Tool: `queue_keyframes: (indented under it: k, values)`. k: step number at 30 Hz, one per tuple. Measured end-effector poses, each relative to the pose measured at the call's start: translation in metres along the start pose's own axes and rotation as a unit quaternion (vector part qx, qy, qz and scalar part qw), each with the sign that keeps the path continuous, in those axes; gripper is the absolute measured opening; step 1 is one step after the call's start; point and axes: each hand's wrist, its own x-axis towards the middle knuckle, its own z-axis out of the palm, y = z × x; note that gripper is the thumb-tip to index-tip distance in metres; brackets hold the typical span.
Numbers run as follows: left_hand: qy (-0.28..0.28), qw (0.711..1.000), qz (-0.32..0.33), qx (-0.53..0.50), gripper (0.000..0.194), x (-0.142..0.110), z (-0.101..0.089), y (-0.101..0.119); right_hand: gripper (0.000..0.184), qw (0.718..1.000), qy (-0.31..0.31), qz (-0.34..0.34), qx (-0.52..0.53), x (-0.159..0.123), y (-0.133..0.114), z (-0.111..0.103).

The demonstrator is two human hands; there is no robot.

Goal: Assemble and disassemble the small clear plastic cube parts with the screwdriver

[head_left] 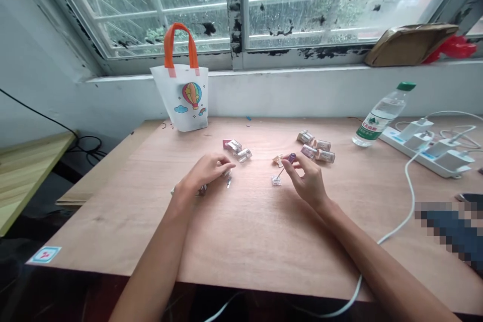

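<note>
I have my left hand in a narrow pinch, its hold too small to tell, near small clear cases. My right hand narrowly grips a purple-topped pin above a clear cube. Brownish-filled cases sit further right on the wooden table.

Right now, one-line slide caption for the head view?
Left hand and right hand handle small parts on a plywood table.

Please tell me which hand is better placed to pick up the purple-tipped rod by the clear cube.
Right: the right hand is at the purple-tipped rod; the left hand sits farther away.
</note>
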Motion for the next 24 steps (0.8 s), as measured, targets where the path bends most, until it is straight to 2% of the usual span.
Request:
queue_keyframes:
  k: [3,6,10,12,17,24]
  values:
    - [-0.025,0.999,0.004,0.02,0.029,-0.003,-0.001,0.005,0.017,1.0,0.003,-0.006,0.001,0.0,-0.001,-0.001]
    - [-0.012,0.999,-0.005,0.039,0.026,-0.002,-0.003,-0.002,0.018,1.0,0.006,-0.003,0.003,0.001,-0.001,-0.002]
    - [0.077,0.992,0.016,0.097,0.025,0.005,0.003,-0.015,0.02,1.0,0.009,0.002,0.003,0.002,0.0,-0.003]
    - [0.097,0.988,0.047,0.113,0.024,0.01,0.011,-0.016,0.02,1.0,0.011,0.003,0.001,0.002,0.0,-0.002]
    - [0.024,0.99,0.095,0.1,0.017,0.013,0.022,-0.011,0.02,1.0,0.013,0.006,-0.003,0.001,0.001,-0.003]
    - [-0.042,0.993,0.064,0.088,0.022,0.003,0.006,-0.01,0.023,1.0,0.007,0.015,-0.007,0.002,0.002,-0.003]
